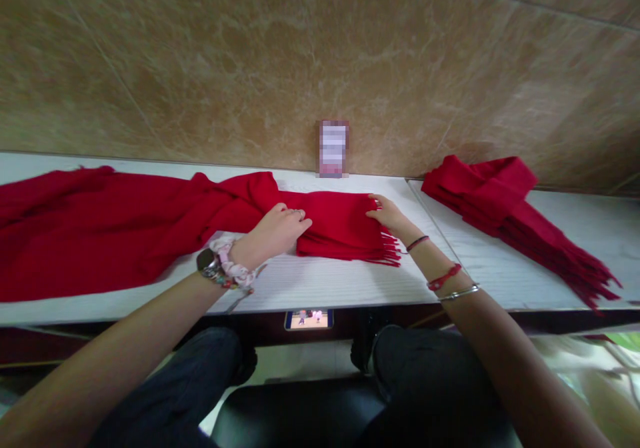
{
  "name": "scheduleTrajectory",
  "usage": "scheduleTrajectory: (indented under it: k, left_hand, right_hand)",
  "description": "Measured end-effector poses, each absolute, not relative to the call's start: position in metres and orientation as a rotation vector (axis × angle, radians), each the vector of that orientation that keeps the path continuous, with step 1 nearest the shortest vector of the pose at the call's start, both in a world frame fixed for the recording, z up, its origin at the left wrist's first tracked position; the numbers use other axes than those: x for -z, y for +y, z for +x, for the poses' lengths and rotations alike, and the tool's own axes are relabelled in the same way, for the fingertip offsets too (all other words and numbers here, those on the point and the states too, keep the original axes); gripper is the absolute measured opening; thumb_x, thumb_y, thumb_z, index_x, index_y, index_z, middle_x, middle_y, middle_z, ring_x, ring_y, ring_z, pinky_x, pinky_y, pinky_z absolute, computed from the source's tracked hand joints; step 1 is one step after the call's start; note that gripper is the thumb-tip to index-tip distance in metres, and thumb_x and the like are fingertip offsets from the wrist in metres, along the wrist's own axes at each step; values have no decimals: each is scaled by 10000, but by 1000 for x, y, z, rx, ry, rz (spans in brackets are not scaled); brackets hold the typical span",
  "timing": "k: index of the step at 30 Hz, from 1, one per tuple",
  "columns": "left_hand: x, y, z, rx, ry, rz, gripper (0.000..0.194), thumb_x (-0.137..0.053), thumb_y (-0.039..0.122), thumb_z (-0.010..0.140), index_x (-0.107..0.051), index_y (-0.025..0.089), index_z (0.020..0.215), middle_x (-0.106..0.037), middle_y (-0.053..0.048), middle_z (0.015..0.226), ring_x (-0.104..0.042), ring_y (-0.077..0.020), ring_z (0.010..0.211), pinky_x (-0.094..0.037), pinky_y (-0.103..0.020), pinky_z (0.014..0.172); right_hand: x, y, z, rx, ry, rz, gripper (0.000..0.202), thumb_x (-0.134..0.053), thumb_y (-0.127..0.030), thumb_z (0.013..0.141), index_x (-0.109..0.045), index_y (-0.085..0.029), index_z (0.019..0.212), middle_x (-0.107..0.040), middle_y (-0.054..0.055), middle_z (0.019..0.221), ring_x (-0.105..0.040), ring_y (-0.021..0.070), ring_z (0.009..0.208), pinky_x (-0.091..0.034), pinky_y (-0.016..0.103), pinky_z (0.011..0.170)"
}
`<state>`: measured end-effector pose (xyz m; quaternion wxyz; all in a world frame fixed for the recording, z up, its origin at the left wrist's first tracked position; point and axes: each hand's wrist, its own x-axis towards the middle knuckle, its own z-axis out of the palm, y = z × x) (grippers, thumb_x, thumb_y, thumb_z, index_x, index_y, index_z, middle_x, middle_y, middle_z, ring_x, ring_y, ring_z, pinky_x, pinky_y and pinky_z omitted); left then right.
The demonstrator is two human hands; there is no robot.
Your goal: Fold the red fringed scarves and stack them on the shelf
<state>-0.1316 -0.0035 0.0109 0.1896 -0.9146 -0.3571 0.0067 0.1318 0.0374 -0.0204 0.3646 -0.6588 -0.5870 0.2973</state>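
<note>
A long red scarf [345, 221] lies along the white tabletop, its fringed end in front of me and the loose, rumpled rest stretching off to the left. My left hand [283, 231] is closed on the scarf, fingers curled into the cloth where the flat folded part meets the bunched part. At the fringed end, my right hand [389, 215] grips the upper right corner of the folded part between thumb and fingers. The cloth under the left fingertips is partly hidden. Tassels hang out beside the right wrist.
A second red fringed scarf [505, 208], folded and crossed over, lies at the right. A small blurred box or card [333, 148] stands against the brown marbled wall [225, 68]. Below the front edge of the white table [280, 285], a phone [309, 319] shows a lit screen.
</note>
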Motion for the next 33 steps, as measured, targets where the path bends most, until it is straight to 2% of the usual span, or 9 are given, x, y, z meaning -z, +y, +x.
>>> scheduleTrajectory:
  k: [4, 9, 14, 19, 24, 27, 30, 33]
  left_hand:
    - [-30, -13, -140, -14, -999, -2549, 213, -462, 81, 835, -632, 142, 948, -643, -111, 972, -594, -247, 955, -378, -374, 783]
    - [-9, -30, -146, -176, -927, -2615, 285, -454, 30, 816, -615, 161, 1010, -650, -86, 982, -619, -214, 894, -390, -342, 746]
    - [-4, -35, -141, -172, -1020, -2603, 286, -455, 66, 830, -598, 151, 1061, -640, -108, 1053, -617, -220, 936, -403, -343, 767]
    - [-9, -41, -133, -92, -1006, -2595, 282, -473, 133, 847, -591, 165, 1101, -633, -99, 1010, -611, -238, 911, -400, -375, 774]
    - [3, -46, -121, -93, -950, -2633, 201, -477, 152, 866, -615, 150, 1013, -629, -96, 1007, -611, -214, 887, -401, -342, 759]
    - [5, -48, -115, -47, -949, -2646, 199, -466, 230, 906, -619, 146, 1001, -631, -98, 1020, -614, -214, 897, -410, -334, 763]
    - [3, -47, -111, -26, -952, -2640, 235, -501, 263, 901, -597, 141, 1078, -636, -102, 1016, -617, -230, 916, -425, -332, 750]
    - [2, -43, -111, -44, -981, -2658, 190, -483, 185, 899, -603, 160, 1045, -644, -76, 965, -626, -208, 881, -435, -313, 728]
  right_hand:
    - [20, 40, 131, -701, -1580, -1612, 551, -514, -44, 688, -558, -113, 1233, -617, 112, 1196, -606, 205, 1014, -480, 368, 911]
    - [21, 38, 132, -551, -1799, -1608, 473, -568, -65, 682, -625, -135, 1147, -638, 99, 1183, -570, 222, 1105, -408, 378, 1006]
    - [18, 35, 134, -545, -1803, -1640, 427, -549, -66, 727, -627, -163, 1135, -664, 75, 1131, -609, 199, 1018, -453, 382, 944]
    - [5, 25, 141, -722, -1837, -1668, 530, -594, -161, 768, -502, -141, 1290, -657, 104, 1132, -623, 194, 966, -490, 355, 869]
    - [0, -7, 150, -638, -1985, -1691, 654, -659, -169, 707, -451, -168, 1328, -625, 115, 1184, -594, 230, 1021, -460, 378, 903]
    - [0, -24, 150, -652, -1950, -1726, 693, -637, -132, 698, -416, -147, 1355, -637, 117, 1120, -602, 222, 976, -474, 368, 868]
    - [-2, -31, 145, -661, -1826, -1794, 672, -622, -87, 684, -449, -130, 1332, -647, 102, 1004, -609, 204, 909, -487, 357, 836]
    - [-3, -33, 142, -752, -1654, -1765, 588, -604, -63, 677, -524, -144, 1254, -642, 82, 959, -612, 177, 818, -517, 332, 742]
